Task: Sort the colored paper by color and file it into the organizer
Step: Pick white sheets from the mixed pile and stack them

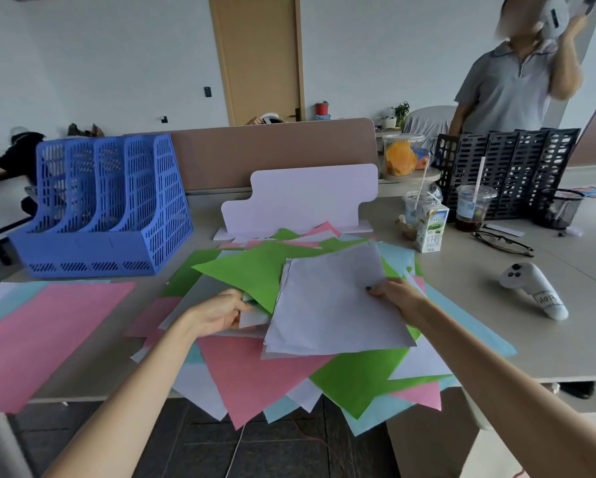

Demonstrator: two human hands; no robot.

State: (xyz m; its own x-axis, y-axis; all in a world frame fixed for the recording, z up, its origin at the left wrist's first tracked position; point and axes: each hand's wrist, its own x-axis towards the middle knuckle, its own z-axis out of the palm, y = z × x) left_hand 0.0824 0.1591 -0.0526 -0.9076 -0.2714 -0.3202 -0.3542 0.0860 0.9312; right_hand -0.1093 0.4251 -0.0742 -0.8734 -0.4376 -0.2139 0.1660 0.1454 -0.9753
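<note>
A messy pile of coloured paper [255, 370] in pink, green, light blue and white covers the table's front middle and hangs over its edge. My right hand [398, 296] pinches the right edge of a few white sheets [331, 305] lifted over the pile. My left hand [225, 310] grips the edges of sheets under a green sheet [255, 270]. To the left lie a pink sheet [44, 332] and the edges of light blue and white sheets [3, 298]. The blue organizer [106, 208] stands at the back left with its slots showing no paper.
A white stand [306, 198] is behind the pile. At the right are a milk carton [432, 229], two plastic cups [474, 208], glasses [501, 241], a white controller [534, 291], a black mesh cup [557, 208] and a black organizer [510, 167]. A person stands behind it.
</note>
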